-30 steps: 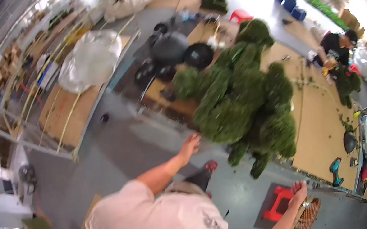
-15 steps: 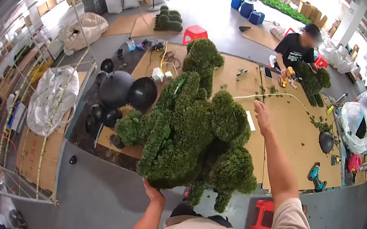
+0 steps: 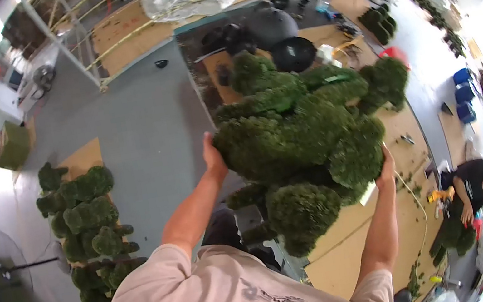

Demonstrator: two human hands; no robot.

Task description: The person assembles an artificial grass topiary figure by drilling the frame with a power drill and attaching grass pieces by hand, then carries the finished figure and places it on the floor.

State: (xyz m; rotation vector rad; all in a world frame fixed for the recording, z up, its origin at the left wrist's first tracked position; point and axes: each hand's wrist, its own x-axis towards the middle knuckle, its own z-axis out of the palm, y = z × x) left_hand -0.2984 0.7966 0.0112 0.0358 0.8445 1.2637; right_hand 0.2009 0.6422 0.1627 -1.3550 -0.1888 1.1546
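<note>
Between my two hands is a bulky cluster of dark green artificial-grass figures (image 3: 290,137), with rounded heads and stubby limbs, at the table's near edge. My left hand (image 3: 212,155) presses on its left side, the fingers partly hidden by the grass. On the opposite side, my right hand (image 3: 388,165) touches a rounded lobe, its fingers upright along the grass. Closer to my body, a round grass head (image 3: 305,216) with short limbs hangs below the main mass. I cannot tell how many separate figures make up the cluster.
Black bowls (image 3: 294,54) and a large dark ball (image 3: 272,27) stand behind the cluster on the table. More grass figures (image 3: 90,213) lie on floor cardboard at left. A co-worker (image 3: 477,183) handles a yellow power drill (image 3: 440,195) at right. A metal rack (image 3: 72,57) stands upper left.
My view has swung left, bringing the grass figures on the floor into sight. My right hand has come from above the table onto the cluster's right side. My left hand stays on its left side.
</note>
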